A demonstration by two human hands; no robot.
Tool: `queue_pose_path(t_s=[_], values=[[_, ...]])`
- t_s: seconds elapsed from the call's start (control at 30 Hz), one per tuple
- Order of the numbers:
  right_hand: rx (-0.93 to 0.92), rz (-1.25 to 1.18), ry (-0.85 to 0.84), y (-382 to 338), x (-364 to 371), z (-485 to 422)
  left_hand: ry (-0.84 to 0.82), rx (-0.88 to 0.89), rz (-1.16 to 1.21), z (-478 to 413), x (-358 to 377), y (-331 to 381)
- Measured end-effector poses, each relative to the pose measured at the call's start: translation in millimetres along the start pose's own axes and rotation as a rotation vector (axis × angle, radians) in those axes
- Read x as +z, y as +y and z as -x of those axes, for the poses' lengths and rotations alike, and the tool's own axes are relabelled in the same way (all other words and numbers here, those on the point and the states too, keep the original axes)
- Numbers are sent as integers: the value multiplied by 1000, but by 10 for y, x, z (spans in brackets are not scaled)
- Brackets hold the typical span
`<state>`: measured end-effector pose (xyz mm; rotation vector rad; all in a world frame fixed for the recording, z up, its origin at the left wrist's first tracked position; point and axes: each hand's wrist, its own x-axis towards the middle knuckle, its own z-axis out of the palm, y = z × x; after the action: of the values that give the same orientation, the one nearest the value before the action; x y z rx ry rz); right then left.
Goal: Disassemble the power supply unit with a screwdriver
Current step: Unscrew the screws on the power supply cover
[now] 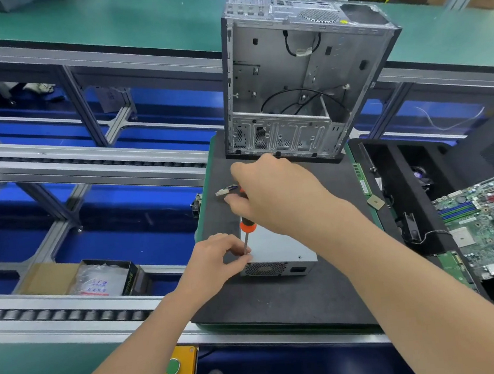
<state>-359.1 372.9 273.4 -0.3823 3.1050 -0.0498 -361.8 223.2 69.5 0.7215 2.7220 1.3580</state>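
A grey metal power supply unit (280, 255) lies on the dark mat (282, 299), its fan grille facing me. An orange-and-black screwdriver (247, 228) stands nearly upright over the unit's left top edge. My right hand (274, 194) is closed around the handle from above. My left hand (217, 261) pinches the metal shaft near its tip and rests against the unit's left corner. The tip itself is hidden by my fingers. A white cable connector (222, 192) pokes out from behind my right hand.
An empty computer case (304, 80) stands upright at the mat's far end. A green motherboard (493, 225) and other parts lie in a black tray on the right. Roller conveyor rails (70, 315) and a cardboard box (82, 280) sit on the left. A yellow button box (176, 368) hangs below.
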Motion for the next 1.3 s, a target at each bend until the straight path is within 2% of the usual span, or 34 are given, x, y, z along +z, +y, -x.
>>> queue_pose_path(t_s=[0.17, 0.27, 0.37, 0.43, 0.5, 0.53, 0.73, 0.83, 0.93, 1.03, 1.07, 1.2, 1.3], values=[[-307, -150, -200, 82, -116, 14, -19, 6, -5, 6, -33, -21], [-389, -195, -248, 72, -131, 24, -12, 13, 11, 17, -25, -45], [-305, -138, -151, 0, -21, 67, 8, -6, -3, 5, 17, -46], [-137, 35, -26, -62, 49, 73, 8, -5, -8, 0, 40, -43], [6, 52, 1, -80, 72, 38, 0, 6, -23, 2, 42, -37], [18, 25, -9, -71, 77, 24, -5, 10, -30, 1, 36, -36], [-285, -168, -164, 51, -17, 37, -36, 17, -28, -10, -8, -47], [-373, -198, -245, 87, -68, 40, -45, 32, -37, -7, -7, -54], [-297, -122, -132, 55, -12, 67, -37, 23, -32, -17, 19, -54], [-58, 29, -35, -4, 24, 63, -26, 28, -46, -20, 44, -40], [-35, 24, -27, -7, 30, 59, -24, 30, -51, -19, 44, -36], [-213, -111, -104, 38, 13, 70, -20, 46, -31, -7, 7, -58], [-314, -196, -228, 67, -68, 71, -23, 66, -33, 8, -16, -78]])
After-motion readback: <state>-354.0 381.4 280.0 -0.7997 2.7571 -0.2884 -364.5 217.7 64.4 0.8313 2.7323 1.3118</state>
